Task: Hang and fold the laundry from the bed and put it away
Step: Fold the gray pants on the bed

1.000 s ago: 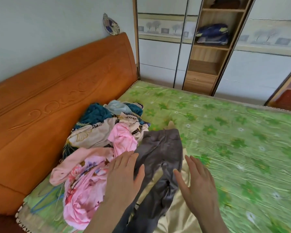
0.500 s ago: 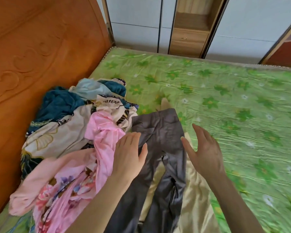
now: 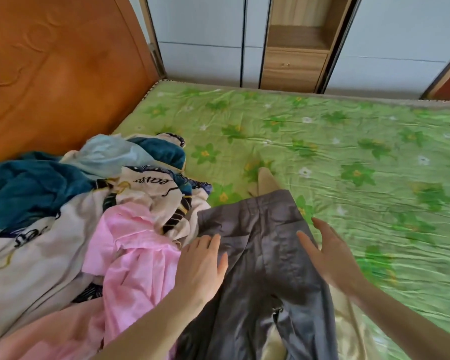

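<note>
Grey trousers [image 3: 260, 255] lay flat on the bed [image 3: 348, 157], beside the laundry pile [image 3: 89, 216]. Left hand [image 3: 202, 266] and right hand [image 3: 330, 255] flanked the waistband, fingers spread wide, holding nothing. Fabric judged light, limp, slightly slick; best taken at the waistband corners.

Single head cam, looking steeply down and forward over the bed [image 3: 348, 157], close in; headboard [image 3: 63, 74] left, wardrobe [image 3: 294, 48] beyond its far edge.
</note>
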Demonstrator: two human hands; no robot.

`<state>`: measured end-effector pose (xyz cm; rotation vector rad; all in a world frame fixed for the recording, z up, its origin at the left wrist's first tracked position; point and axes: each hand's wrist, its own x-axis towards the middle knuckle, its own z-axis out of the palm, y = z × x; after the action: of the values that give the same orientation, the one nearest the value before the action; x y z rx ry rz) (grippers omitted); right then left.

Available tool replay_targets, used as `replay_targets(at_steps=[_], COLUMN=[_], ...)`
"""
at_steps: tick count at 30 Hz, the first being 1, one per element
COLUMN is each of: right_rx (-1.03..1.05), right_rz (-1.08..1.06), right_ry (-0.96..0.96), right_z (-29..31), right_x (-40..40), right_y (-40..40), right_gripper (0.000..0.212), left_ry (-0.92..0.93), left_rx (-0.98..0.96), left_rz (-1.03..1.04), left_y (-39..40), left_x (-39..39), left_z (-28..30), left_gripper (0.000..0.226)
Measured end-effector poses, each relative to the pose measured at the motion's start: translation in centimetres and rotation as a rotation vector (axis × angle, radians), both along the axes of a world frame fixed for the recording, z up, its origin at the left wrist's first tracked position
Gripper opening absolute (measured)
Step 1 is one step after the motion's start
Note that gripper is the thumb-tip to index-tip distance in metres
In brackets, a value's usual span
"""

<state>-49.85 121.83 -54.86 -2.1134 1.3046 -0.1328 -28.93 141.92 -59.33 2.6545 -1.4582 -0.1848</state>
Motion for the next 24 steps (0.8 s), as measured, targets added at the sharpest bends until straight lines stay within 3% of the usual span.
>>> replay_targets(at_steps=[6, 9, 14, 16, 18, 20, 24], right_rx=[-0.050, -0.016, 0.075, 0.071, 0.106, 0.126, 0.150], right_rz=[0.065, 0.051, -0.129, -0.181, -0.175, -0.160, -0.136], right_ry=[0.146, 0.153, -0.042, -0.106, -0.143, -0.177, -0.271], right_z=[-5.8, -7.7, -9.5, -9.7, -9.4, -8.7, -6.0], right_x=[3.5, 5.0, 7.6, 8.4, 8.9, 8.9, 7.8], right_y=[-5.7, -7.5, -7.7, -7.5, -6.9, -6.2, -4.7], right_gripper=[0.068, 0.068, 0.067, 0.055, 0.034, 0.016, 0.012], left_ry=[-0.270, -0.251, -0.015, 0.208, 0.496, 0.662, 0.847], left_rx=[0.083, 0.128, 0.223, 0.210, 0.070, -0.069, -0.285], left_rz=[-0.028, 0.025, 0.290, 0.469, 0.644, 0.740, 0.871], left_y=[-3.0, -4.3, -6.0, -7.1, -8.0, -8.5, -8.1], left_x=[4.4, 5.7, 4.8, 4.3, 4.1, 4.1, 4.2], left_z=[-5.3, -7.8, -8.3, -7.7, -7.0, -6.6, -5.2], left_gripper=[0.041, 0.045, 0.057, 0.063, 0.075, 0.083, 0.077])
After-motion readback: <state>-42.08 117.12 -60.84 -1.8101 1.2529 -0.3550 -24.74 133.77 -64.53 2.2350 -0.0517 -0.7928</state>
